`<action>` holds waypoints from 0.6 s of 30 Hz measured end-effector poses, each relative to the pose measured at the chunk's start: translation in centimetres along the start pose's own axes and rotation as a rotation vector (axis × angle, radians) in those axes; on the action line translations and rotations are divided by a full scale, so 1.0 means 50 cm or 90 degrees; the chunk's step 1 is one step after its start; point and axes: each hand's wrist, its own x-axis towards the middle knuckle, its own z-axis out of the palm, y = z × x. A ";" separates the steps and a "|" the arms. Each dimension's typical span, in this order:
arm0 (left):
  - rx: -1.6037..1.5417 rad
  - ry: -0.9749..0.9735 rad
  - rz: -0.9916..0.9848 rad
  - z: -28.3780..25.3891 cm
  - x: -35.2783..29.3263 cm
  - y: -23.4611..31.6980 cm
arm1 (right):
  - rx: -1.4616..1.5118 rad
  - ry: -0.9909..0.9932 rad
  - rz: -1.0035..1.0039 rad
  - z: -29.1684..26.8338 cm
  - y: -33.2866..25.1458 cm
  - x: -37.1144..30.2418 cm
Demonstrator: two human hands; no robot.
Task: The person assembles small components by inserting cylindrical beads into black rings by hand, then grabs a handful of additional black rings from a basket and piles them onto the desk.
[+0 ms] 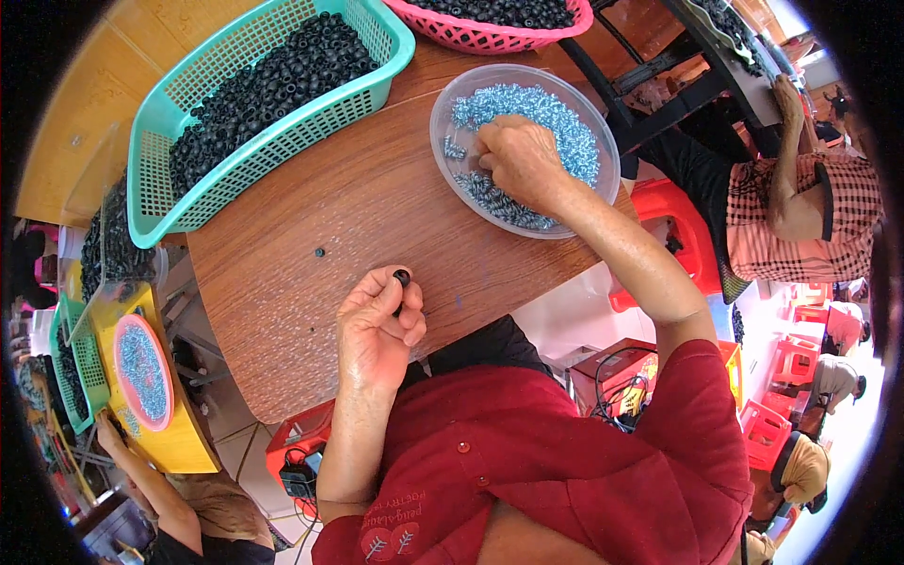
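Above the near part of the wooden table, my left hand (379,318) pinches a small black ring-shaped part (403,277) between thumb and fingers. My right hand (521,162) reaches into a round translucent plastic bowl (443,168), its fingers bent down with their tips hidden. Small shiny blue-silver pieces (546,113), coil-like in look, fill the bowl's far side. Darker ones (499,205) lie on the near side. What the right fingers hold, if anything, cannot be made out. A loose black part (319,252) lies on the table left of my left hand.
A turquoise plastic basket (273,127) of black ring parts stands at the table's far left. Beyond the bowl is a pink basket (490,36) of black parts. Co-workers sit left and right; a pink-rimmed dish (168,377) of blue pieces stands on the yellow table (193,457).
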 end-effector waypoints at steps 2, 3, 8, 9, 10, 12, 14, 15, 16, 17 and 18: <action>0.001 -0.002 0.002 0.001 0.000 0.000 | -0.013 -0.006 0.004 -0.002 -0.001 -0.002; 0.002 0.005 0.002 0.002 -0.001 0.000 | 0.015 -0.025 0.009 -0.008 -0.007 -0.004; 0.001 0.007 0.003 0.002 0.000 -0.001 | 0.053 0.027 0.010 -0.027 -0.012 -0.008; 0.003 0.011 0.002 0.002 0.001 -0.001 | 0.026 0.033 0.011 -0.030 -0.010 -0.005; 0.004 0.014 0.001 0.002 0.001 0.000 | 0.000 0.040 0.012 -0.031 -0.008 -0.003; 0.005 0.011 0.003 0.002 0.001 -0.001 | -0.017 0.033 0.000 -0.026 -0.004 -0.003; 0.006 0.006 0.005 0.003 0.002 -0.002 | -0.034 0.026 -0.011 -0.021 0.000 -0.005; 0.003 0.003 0.006 0.002 0.002 -0.002 | -0.033 0.012 -0.008 -0.017 0.002 -0.006; 0.000 0.000 0.006 0.001 0.002 -0.002 | -0.032 -0.001 -0.005 -0.015 0.002 -0.007; 0.000 0.001 0.007 0.001 0.002 -0.002 | -0.032 -0.002 -0.005 -0.014 0.001 -0.007; 0.001 0.003 0.008 0.002 0.002 -0.001 | -0.035 0.006 -0.013 -0.014 -0.001 -0.006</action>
